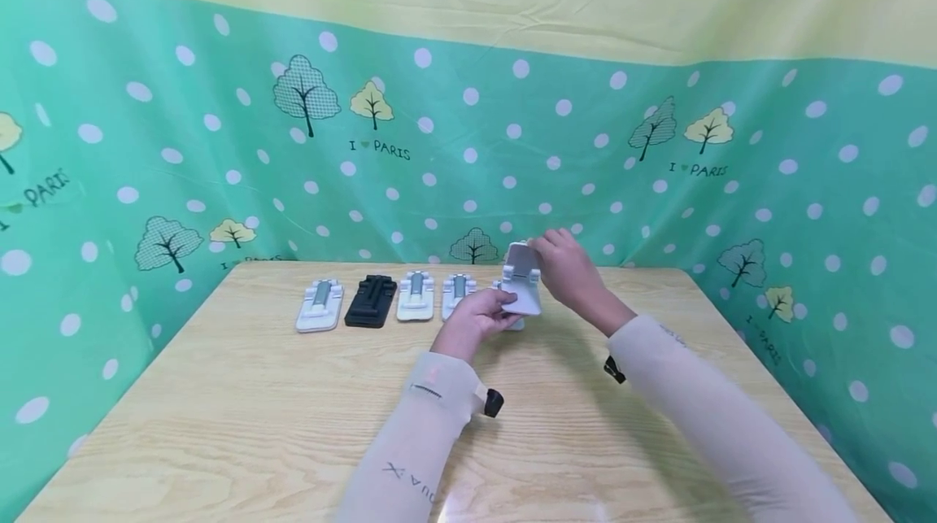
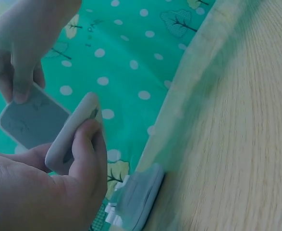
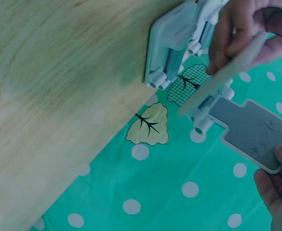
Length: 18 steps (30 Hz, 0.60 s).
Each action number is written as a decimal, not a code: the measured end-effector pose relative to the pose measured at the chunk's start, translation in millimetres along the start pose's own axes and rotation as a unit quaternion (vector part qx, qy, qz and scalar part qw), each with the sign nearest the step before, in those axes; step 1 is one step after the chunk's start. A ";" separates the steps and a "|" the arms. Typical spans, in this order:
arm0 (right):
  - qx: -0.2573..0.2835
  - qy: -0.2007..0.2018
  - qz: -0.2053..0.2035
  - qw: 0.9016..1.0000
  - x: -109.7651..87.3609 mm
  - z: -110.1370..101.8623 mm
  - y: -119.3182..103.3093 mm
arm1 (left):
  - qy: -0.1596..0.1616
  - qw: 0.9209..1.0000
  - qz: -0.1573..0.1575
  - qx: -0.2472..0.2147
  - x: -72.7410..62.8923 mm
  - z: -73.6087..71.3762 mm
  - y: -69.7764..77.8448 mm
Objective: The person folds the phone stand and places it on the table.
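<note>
Above the back right of the table, a white folding phone stand (image 1: 523,300) is held between both hands, its grey-padded plate (image 3: 261,132) swung up from the base. My left hand (image 1: 474,318) grips the base, with the thumb on one face and fingers on the other. At the plate's far corner my right hand (image 1: 573,269) pinches the edge between thumb and fingers, as the left wrist view also shows. Another white phone stand (image 1: 516,324) lies on the table just below, partly hidden by the held one and the left hand.
Along the back of the wooden table (image 1: 293,425) lie more folded phone stands in a row: a white one (image 1: 320,307), a black one (image 1: 372,302) and two white ones (image 1: 416,299). A green dotted curtain (image 1: 439,116) hangs right behind and at both sides.
</note>
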State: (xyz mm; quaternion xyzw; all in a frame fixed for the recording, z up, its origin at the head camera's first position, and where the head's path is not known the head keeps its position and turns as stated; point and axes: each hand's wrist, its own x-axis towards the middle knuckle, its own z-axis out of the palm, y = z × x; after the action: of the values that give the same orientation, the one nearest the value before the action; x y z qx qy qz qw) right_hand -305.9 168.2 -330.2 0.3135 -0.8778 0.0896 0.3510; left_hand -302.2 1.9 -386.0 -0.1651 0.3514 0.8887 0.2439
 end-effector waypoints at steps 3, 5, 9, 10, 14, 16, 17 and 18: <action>0.001 -0.009 0.006 1.000 0.4 -3.0 1.9 | 0.003 1.000 0.005 -0.012 1.2 -0.8 -0.5; 0.005 -0.008 0.010 1.000 1.0 -4.5 3.4 | 0.000 1.000 0.004 -0.026 0.5 -0.5 0.2; 0.016 -0.008 0.021 1.000 -0.4 -8.1 5.7 | -0.005 0.999 0.005 -0.049 -1.9 -0.3 1.3; 0.020 -0.009 0.024 0.999 -1.0 -9.2 5.6 | -0.005 0.999 0.005 -0.052 -2.5 -0.3 1.6; 0.030 -0.009 0.037 0.999 -3.6 -12.3 6.5 | -0.012 0.998 0.005 -0.060 -4.2 -0.1 3.3; 0.037 -0.003 0.037 0.999 -4.4 -12.4 7.1 | -0.016 0.998 0.004 -0.060 -3.9 -0.3 4.0; 0.039 0.001 0.036 0.999 -4.9 -12.0 7.7 | -0.018 0.998 0.004 -0.059 -3.7 -0.4 4.2; 0.043 0.005 0.034 0.998 -5.3 -11.3 8.4 | -0.020 0.998 0.004 -0.058 -3.6 -0.5 4.3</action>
State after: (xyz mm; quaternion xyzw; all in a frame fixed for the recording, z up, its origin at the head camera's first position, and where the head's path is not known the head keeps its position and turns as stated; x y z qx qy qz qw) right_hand -301.8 181.6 -324.9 0.2977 -0.8816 0.1407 0.3380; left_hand -301.5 -2.3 -382.3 -0.1599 0.2955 0.9116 0.2370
